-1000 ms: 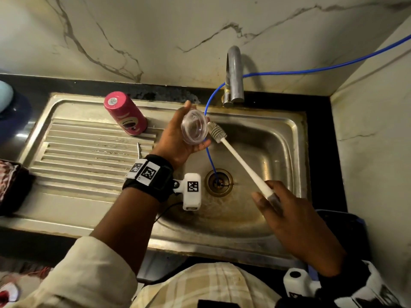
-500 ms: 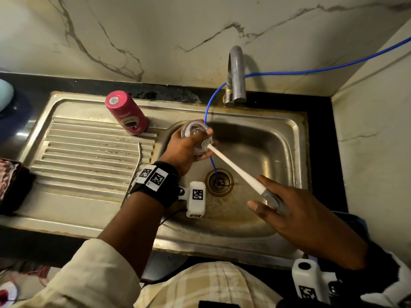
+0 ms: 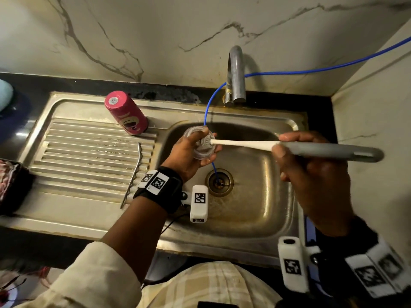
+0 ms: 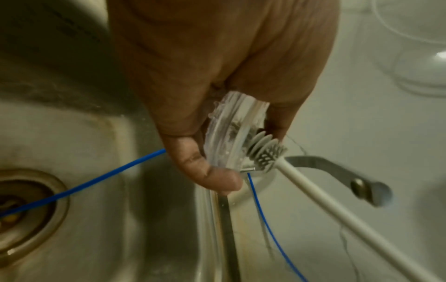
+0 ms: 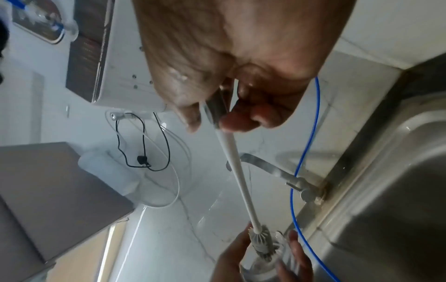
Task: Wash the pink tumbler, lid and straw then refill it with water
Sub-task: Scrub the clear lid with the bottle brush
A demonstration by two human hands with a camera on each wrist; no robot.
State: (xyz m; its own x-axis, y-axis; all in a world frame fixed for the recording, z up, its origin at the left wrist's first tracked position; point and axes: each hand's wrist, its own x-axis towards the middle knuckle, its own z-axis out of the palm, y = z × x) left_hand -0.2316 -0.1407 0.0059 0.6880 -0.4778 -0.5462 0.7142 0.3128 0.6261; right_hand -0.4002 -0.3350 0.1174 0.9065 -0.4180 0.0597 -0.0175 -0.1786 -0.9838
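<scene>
Right over the sink (image 3: 295, 121) basin we hold the lid (image 3: 201, 150), a clear round piece; our left hand (image 3: 189, 152) curls round it, thumb across its upper rim and fingertips under its lower edge, so the lid stands on edge with its open face turned toward the right; in the left wrist view the lid (image 4: 224, 137) shows as stacked clear rings pinched between thumb and fingers (image 4: 212, 171), with drops on the plastic. Against that face we press the brush (image 3: 244, 144); its grey finned head sits in the lid, its white shaft runs level to the right and passes into a grey handle with a slot at the far end; our right hand (image 3: 311, 165) is wrapped round the shaft where white meets grey, thumb on the near side, fingers over the top; the right wrist view shows the brush (image 5: 239, 181) running from those fingers down to the head, which is buried in the lid (image 5: 280, 253).

Further out, the tumbler (image 3: 126, 112), pink with a printed face, stands mouth down on the ribbed drainboard, at its back edge, well apart from the lid; the straw (image 3: 133, 174), a thin bent metal tube, lies across the ribs near our left wrist. A blue tube (image 3: 208, 112) drops from the wall past the tap (image 3: 235, 74) and behind the lid into the drain (image 3: 219, 182); no water runs from the tap that we can see. A patterned cloth (image 3: 9, 181) lies at the left edge of the counter.
</scene>
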